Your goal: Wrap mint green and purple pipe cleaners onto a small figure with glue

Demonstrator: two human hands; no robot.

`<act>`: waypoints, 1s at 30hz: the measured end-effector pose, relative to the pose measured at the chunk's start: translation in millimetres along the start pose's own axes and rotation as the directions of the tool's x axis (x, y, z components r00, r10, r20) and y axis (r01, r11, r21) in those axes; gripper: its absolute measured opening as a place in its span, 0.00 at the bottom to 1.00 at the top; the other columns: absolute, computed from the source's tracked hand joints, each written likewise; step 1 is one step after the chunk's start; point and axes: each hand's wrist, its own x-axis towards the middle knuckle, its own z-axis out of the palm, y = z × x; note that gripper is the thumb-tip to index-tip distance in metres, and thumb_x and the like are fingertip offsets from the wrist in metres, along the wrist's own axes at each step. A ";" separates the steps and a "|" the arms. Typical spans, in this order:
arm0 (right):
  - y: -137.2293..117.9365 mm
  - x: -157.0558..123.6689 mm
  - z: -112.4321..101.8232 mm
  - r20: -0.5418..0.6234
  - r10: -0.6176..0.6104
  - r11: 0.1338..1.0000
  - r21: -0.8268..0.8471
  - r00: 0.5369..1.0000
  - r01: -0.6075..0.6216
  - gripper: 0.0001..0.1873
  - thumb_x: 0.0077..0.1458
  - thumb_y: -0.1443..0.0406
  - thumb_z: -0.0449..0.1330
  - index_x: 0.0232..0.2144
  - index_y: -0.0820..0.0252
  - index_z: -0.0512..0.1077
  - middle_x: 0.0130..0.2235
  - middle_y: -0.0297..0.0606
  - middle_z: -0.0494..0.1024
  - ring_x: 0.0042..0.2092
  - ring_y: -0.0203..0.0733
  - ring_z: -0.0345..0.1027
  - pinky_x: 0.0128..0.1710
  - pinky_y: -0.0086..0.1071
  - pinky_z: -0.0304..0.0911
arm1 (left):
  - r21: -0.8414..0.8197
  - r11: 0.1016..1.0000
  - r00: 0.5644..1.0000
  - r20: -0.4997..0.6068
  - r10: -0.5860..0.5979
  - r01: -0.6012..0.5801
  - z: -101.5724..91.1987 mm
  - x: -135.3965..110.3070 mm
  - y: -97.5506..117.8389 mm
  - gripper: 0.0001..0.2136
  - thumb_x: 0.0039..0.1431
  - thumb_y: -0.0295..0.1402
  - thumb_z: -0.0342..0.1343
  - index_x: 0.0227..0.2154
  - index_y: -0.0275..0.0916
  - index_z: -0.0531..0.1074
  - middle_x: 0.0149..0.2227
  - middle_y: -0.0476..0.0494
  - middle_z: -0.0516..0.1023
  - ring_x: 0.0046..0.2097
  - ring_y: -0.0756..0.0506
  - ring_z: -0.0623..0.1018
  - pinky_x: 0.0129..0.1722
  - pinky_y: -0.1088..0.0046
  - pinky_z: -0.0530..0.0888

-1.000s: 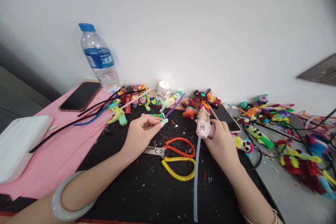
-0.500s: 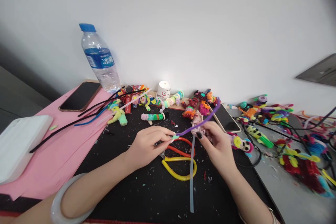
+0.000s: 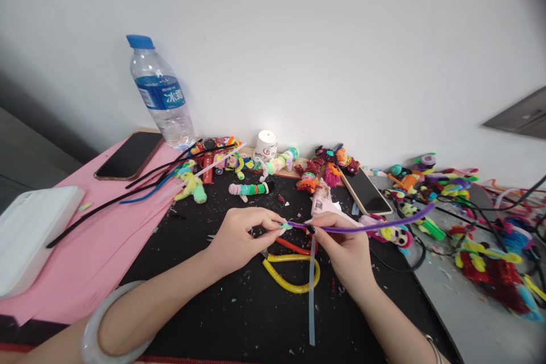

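Note:
My left hand pinches a small light-green fuzzy piece between thumb and fingertips. A purple pipe cleaner runs rightward from that piece. Close to the green end, my right hand grips the purple stem between thumb and fingers, and its free length reaches past the hand to the right. Beneath the hands lie scissors with one red and one yellow handle, their blades mostly hidden by my left hand. A pale pink glue gun lies behind my right hand, and a translucent glue stick extends toward me.
Along the wall lie several pipe-cleaner figures, with more heaped at the right. A paper cup, a water bottle, two phones and a white box stand or lie around the black mat. Dark cables cross the right side.
My right hand has moved in toward the left fingertips and closed on the purple pipe cleaner. Its free end has swung from pointing up and away to pointing right. The left hand is nearly still.

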 end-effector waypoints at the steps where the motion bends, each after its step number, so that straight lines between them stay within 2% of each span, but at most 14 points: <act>1: -0.2 -0.2 0.5 -0.011 -0.014 1.000 -0.024 1.000 0.014 0.03 0.51 0.69 0.60 0.27 0.58 0.73 0.29 0.37 0.76 0.33 0.39 0.71 0.33 0.32 0.68 | -0.034 0.998 0.998 -0.004 -0.059 0.058 0.8 0.3 0.3 0.05 0.50 0.25 0.58 0.21 0.37 0.73 0.32 0.44 0.81 0.34 0.47 0.80 0.37 0.73 0.75; 6: 1.9 -3.0 1.8 -0.003 -0.125 0.983 -0.137 0.992 0.123 0.05 0.52 0.71 0.59 0.28 0.58 0.72 0.30 0.36 0.76 0.33 0.39 0.70 0.34 0.32 0.66 | -0.268 0.904 0.941 0.026 -0.338 0.333 5.1 0.8 0.4 0.05 0.47 0.26 0.60 0.19 0.36 0.73 0.33 0.42 0.81 0.32 0.46 0.80 0.32 0.72 0.77; 10: 1.4 -4.4 2.9 0.047 -0.236 0.942 -0.234 0.971 0.241 0.06 0.51 0.73 0.58 0.27 0.58 0.70 0.29 0.36 0.74 0.32 0.39 0.69 0.32 0.32 0.65 | -0.391 0.814 0.891 0.040 -0.452 0.430 7.1 1.7 0.3 0.04 0.45 0.27 0.62 0.19 0.35 0.73 0.33 0.42 0.81 0.32 0.46 0.80 0.32 0.72 0.77; 13: -0.3 -4.8 4.4 0.075 -0.338 0.899 -0.269 0.938 0.345 0.07 0.51 0.75 0.58 0.26 0.58 0.69 0.29 0.36 0.73 0.31 0.38 0.69 0.31 0.32 0.64 | -0.450 0.761 0.866 0.061 -0.497 0.468 7.3 2.8 -0.3 0.05 0.44 0.27 0.63 0.20 0.33 0.73 0.33 0.42 0.81 0.33 0.46 0.79 0.33 0.72 0.77; 16: -1.6 -6.1 6.0 0.097 -0.380 0.874 -0.288 0.920 0.391 0.08 0.50 0.76 0.58 0.26 0.59 0.68 0.30 0.37 0.73 0.32 0.37 0.68 0.31 0.31 0.64 | -0.498 0.717 0.847 0.074 -0.526 0.488 7.2 3.6 -1.3 0.06 0.42 0.29 0.65 0.20 0.33 0.73 0.33 0.42 0.81 0.32 0.47 0.79 0.34 0.72 0.76; 23: 0.1 -10.1 9.9 0.124 -0.355 0.865 -0.331 0.927 0.376 0.08 0.51 0.76 0.57 0.27 0.59 0.68 0.30 0.37 0.72 0.31 0.36 0.67 0.30 0.29 0.63 | -0.590 0.579 0.774 0.129 -0.620 0.562 8.7 3.2 -1.9 0.09 0.41 0.32 0.67 0.21 0.34 0.73 0.33 0.44 0.81 0.32 0.49 0.78 0.33 0.74 0.74; 30: 0.7 -12.0 13.4 0.141 -0.336 0.878 -0.311 0.931 0.364 0.08 0.52 0.75 0.56 0.26 0.59 0.68 0.30 0.38 0.71 0.31 0.36 0.66 0.30 0.30 0.63 | -0.618 0.516 0.743 0.174 -0.646 0.593 10.7 0.3 -1.5 0.10 0.41 0.33 0.67 0.23 0.33 0.73 0.33 0.43 0.81 0.29 0.51 0.76 0.30 0.76 0.71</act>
